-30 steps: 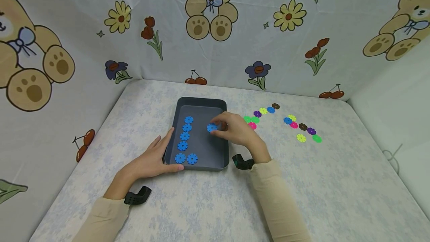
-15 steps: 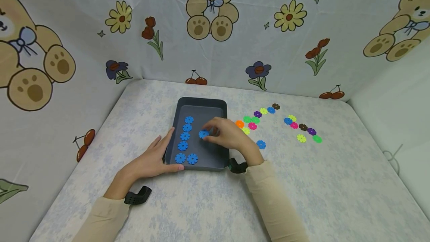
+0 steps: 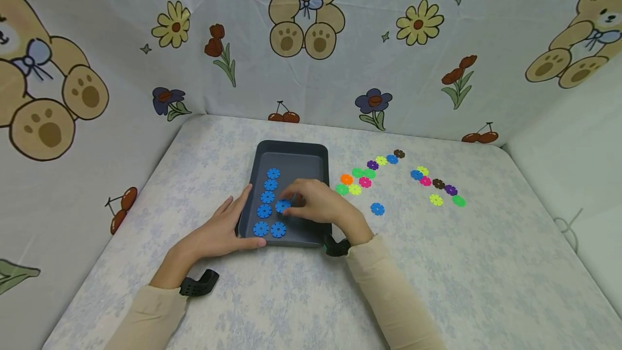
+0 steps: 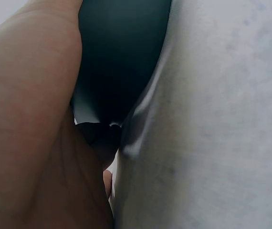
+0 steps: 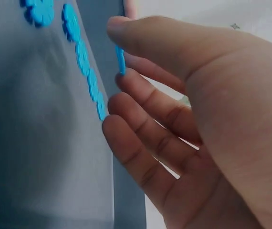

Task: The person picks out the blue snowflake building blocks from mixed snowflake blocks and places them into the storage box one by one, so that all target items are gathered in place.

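My right hand pinches a blue notched plastic disc between thumb and fingertips, over a dark grey rectangular tray. In the right wrist view that held disc shows nearly edge-on, and the other fingers extend below it. Inside the tray, several blue discs form a column along the left side, and one blue disc lies right of the column's near end. My left hand rests against the tray's near left corner, fingers straight along the left wall and thumb at the front rim; the left wrist view shows the tray wall close up.
Right of the tray, loose discs in mixed colours lie in two groups, among them an orange disc and a brown disc. A lone blue disc lies nearer. A printed cloth backs the table.
My right hand has moved left and nearer across the tray with the blue disc, ending close to the column. Discs right of the tray have come into sight. The left hand has not moved.
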The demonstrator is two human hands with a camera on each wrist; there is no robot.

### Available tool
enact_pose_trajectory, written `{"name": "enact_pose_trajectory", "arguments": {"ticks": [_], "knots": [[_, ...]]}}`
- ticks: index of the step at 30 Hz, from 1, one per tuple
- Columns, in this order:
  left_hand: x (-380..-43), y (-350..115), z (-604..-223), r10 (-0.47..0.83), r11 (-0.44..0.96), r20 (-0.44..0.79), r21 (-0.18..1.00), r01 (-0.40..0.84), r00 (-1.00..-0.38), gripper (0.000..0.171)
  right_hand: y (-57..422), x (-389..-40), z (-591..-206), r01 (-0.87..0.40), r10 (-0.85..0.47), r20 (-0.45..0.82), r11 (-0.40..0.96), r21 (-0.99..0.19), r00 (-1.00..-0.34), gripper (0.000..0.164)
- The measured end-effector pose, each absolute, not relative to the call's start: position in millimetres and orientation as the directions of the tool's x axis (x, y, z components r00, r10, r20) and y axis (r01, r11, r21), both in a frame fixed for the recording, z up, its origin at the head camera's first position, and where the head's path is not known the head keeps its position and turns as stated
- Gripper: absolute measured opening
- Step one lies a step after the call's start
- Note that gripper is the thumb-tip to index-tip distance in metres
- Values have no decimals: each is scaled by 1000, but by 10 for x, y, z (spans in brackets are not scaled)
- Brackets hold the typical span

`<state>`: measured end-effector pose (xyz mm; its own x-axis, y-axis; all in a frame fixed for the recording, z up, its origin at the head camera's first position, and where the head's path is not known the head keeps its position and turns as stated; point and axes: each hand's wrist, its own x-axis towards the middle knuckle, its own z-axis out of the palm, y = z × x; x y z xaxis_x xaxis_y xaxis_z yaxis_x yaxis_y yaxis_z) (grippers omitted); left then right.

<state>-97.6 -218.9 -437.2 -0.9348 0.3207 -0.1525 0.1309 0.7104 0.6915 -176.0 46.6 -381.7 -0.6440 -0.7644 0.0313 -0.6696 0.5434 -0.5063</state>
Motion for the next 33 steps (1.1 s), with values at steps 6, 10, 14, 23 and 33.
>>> {"name": "enact_pose_trajectory", "arguments": {"ticks": [6,10,14,23,33], "knots": [[-975,-2186,-4368,322,710,-155,692,130,-934,130,414,-1715,-3823,-690,-787,47,509,-514,-615,29],[-970,-2183,-4362,322,708,-159,695,126,-933,130,386,-1677,-3802,-690,-798,46,488,-534,-601,29],[-967,-2183,-4357,320,709,-162,695,122,-934,130,352,-1652,-3800,-694,-801,46,487,-530,-597,29],[-968,-2186,-4356,319,708,-163,695,121,-934,129,315,-1668,-3919,-698,-800,39,496,-517,-598,27],[-981,-2188,-4376,316,708,-163,696,118,-935,129,312,-1691,-3985,-677,-764,12,564,-473,-646,27]]}}
